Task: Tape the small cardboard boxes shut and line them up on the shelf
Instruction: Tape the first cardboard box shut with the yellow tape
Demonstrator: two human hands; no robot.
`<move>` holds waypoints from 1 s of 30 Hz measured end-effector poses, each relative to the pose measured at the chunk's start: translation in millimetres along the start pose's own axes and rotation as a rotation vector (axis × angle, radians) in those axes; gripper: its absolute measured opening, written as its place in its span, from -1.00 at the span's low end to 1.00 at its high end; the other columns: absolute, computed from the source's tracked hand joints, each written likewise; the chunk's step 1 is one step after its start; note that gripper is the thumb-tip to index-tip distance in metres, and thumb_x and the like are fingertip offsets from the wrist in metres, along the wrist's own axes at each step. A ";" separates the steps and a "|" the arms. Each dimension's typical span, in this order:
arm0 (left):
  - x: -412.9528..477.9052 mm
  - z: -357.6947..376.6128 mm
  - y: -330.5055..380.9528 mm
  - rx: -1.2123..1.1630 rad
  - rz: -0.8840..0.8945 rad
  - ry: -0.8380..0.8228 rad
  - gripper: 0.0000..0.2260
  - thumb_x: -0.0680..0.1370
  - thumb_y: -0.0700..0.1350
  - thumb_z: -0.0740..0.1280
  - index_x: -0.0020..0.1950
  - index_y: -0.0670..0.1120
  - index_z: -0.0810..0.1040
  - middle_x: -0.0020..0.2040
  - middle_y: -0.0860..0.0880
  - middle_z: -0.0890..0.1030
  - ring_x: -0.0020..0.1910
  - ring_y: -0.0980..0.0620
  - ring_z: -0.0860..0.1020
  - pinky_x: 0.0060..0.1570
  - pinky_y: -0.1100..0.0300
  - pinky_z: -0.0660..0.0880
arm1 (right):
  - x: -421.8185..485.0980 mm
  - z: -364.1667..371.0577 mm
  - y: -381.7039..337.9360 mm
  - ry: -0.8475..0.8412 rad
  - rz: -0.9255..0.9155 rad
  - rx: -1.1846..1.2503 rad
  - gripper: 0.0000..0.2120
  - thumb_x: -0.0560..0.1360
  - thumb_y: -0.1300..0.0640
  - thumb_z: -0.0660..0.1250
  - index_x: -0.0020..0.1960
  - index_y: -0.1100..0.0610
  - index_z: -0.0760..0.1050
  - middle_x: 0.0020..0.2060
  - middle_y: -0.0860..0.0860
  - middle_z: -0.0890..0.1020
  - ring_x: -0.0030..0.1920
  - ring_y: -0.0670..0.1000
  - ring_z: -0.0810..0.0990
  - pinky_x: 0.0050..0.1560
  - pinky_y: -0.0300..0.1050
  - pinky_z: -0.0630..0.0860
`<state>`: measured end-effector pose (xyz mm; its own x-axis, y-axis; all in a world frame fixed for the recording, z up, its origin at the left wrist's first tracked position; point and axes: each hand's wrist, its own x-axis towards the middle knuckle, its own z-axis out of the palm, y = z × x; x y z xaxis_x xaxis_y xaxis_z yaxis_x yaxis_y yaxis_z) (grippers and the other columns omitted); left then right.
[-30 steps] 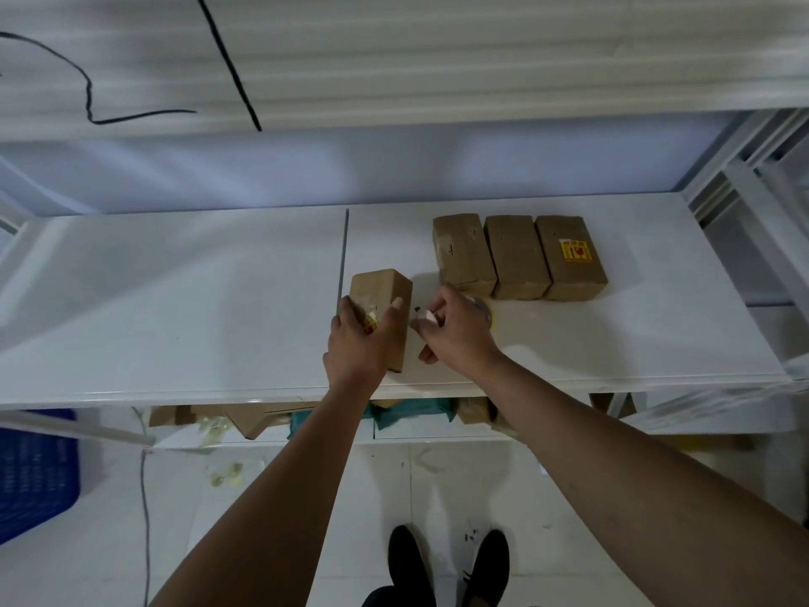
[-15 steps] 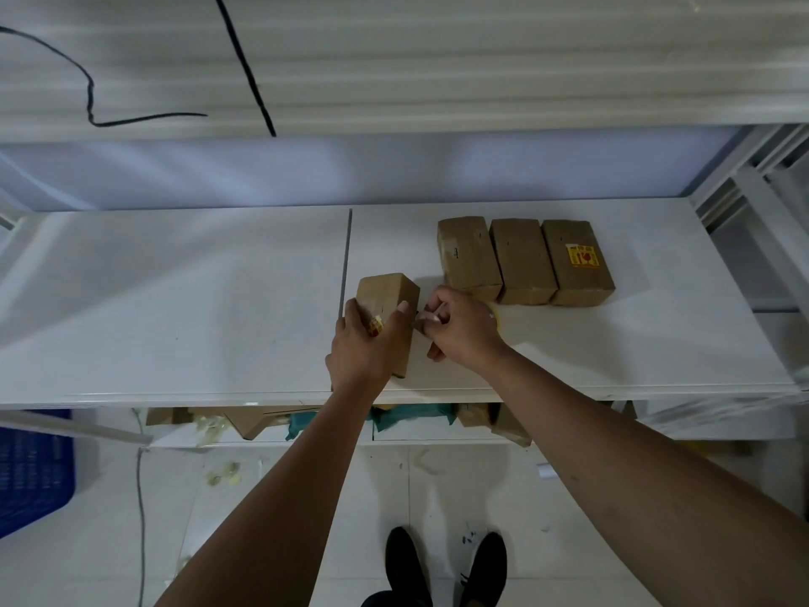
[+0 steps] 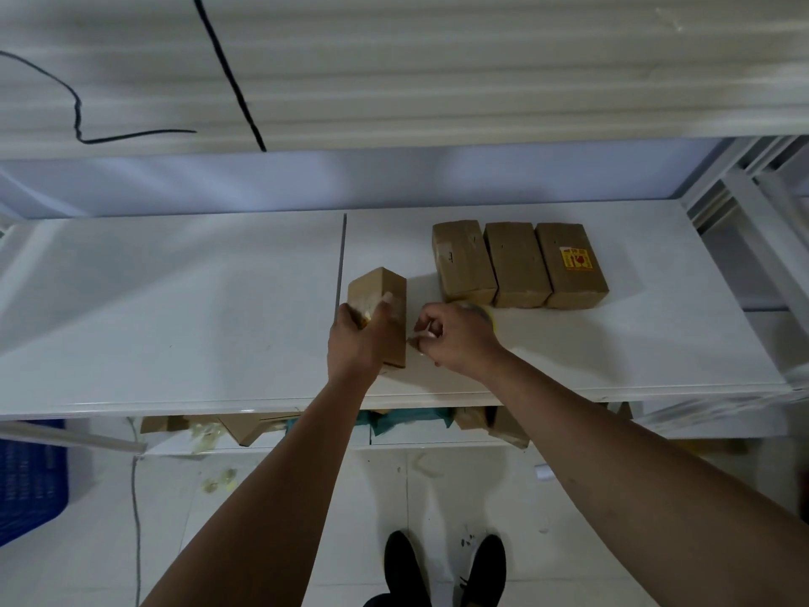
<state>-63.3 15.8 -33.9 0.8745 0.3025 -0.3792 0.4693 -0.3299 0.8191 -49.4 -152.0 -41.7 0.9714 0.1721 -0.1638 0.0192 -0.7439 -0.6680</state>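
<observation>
left hand point(image 3: 357, 339) is clamped on the fourth box point(image 3: 385, 295): thumb over the right of its top end, fingers over the left. the box stands on end on the shelf point(image 3: 175, 308), near the front edge, just right of the panel seam point(image 3: 341, 256).

right hand point(image 3: 455, 339) is curled, just beside the box's right face, not touching it. it pinches what looks like a pale tape end point(image 3: 431, 331); too small to be sure. a yellowish tape roll point(image 3: 486, 312) pokes out behind its knuckles; can't tell if it sits on the shelf or in the palm.

change over the last second: small. box hasn't moved and the left-hand grip is the same. a second ago the right-hand fingertips were up by the left thumb at the box top; now they sit lower and slightly off the side face. my read: a strip is being run over the top and down the side, or pulled off the roll. so taping on this box is in progress, not done.

three boxes point(image 3: 516, 265) lie flat in a row at the back right of the shelf, sides touching; the rightmost has a yellow sticker point(image 3: 577, 258). this box is well apart from them, so lining it up on their left is still to do.

risk: the upright box could tip if the tape pulls sideways, so the left-hand grip matters.
</observation>
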 end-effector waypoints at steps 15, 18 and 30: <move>-13.1 -16.3 3.2 -0.345 0.041 -0.035 -0.59 0.65 0.22 0.31 0.44 0.09 0.44 0.16 0.03 0.63 0.05 0.07 0.65 -0.13 0.24 0.58 | -46.3 -43.0 119.5 0.255 0.278 -0.007 -0.82 0.59 -0.10 0.41 -0.06 -0.04 0.48 -0.14 -0.04 0.64 -0.06 0.12 0.64 -0.06 0.01 0.57; -17.9 -11.3 8.2 -0.407 0.067 -0.058 -0.57 0.65 0.23 0.31 0.44 0.05 0.50 0.17 0.03 0.68 0.10 0.04 0.68 -0.15 0.29 0.61 | -44.6 -41.1 116.3 0.262 0.283 -0.118 -0.83 0.58 -0.08 0.43 0.09 -0.02 0.58 0.06 0.03 0.51 0.00 0.17 0.62 0.03 0.06 0.59; -55.0 8.7 38.0 -0.520 0.117 -0.155 -0.72 0.70 0.19 0.23 0.24 0.11 0.64 0.05 0.01 0.74 0.02 0.02 0.73 -0.11 0.20 0.67 | -35.5 -30.6 -55.1 0.065 0.257 0.764 -0.27 0.52 -0.45 0.29 0.59 -0.24 0.21 0.40 -0.18 0.44 0.39 -0.08 0.43 0.37 -0.03 0.42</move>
<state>-92.5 -21.1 14.3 0.9435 0.1421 -0.2992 0.2796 0.1431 0.9494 -77.7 -136.9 23.2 0.9356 0.0002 -0.3531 -0.3511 -0.1039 -0.9305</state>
